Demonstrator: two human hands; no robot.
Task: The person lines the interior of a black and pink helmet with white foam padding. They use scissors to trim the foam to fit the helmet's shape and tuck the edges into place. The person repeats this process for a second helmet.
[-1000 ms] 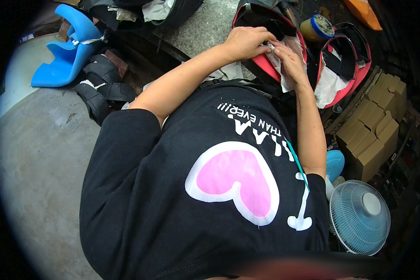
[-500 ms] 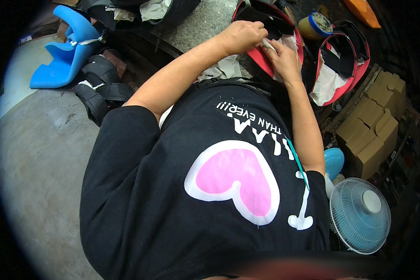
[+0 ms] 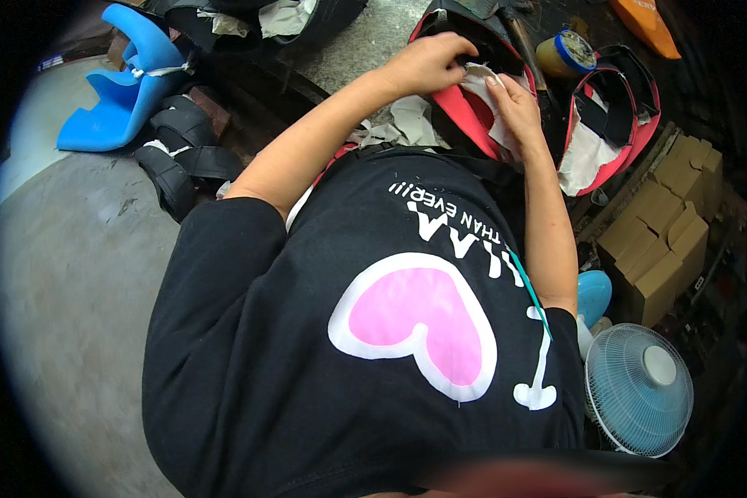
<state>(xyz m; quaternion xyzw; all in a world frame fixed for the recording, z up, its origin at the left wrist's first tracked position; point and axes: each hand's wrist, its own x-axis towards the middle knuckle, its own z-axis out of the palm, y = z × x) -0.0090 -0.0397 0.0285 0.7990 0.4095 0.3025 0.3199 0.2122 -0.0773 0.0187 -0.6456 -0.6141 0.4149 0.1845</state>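
Note:
Near the top of the view, my right hand [image 3: 519, 116] pinches a crumpled white sheet [image 3: 481, 85], its thumb lying on the sheet. Beside the sheet's far left end is my left hand [image 3: 426, 65], fingers curled; what its fingertips hold, if anything, is hidden. Under both hands lies a curved red piece with black lining [image 3: 465, 112], looking like a shoe upper. To its right rest similar red and black pieces [image 3: 607, 162] with white sheet inside.
A jar with a blue rim [image 3: 566, 54] stands beside the red pieces. Further right are an orange object [image 3: 647, 29], cardboard boxes [image 3: 651, 232] and a fan [image 3: 639, 390]. At left are blue foam pieces tied together [image 3: 124, 91] and black strapped pieces [image 3: 183, 137].
My hands were close together on a narrow white strip; now they are further apart, and more of the white sheet shows, spread out between them.

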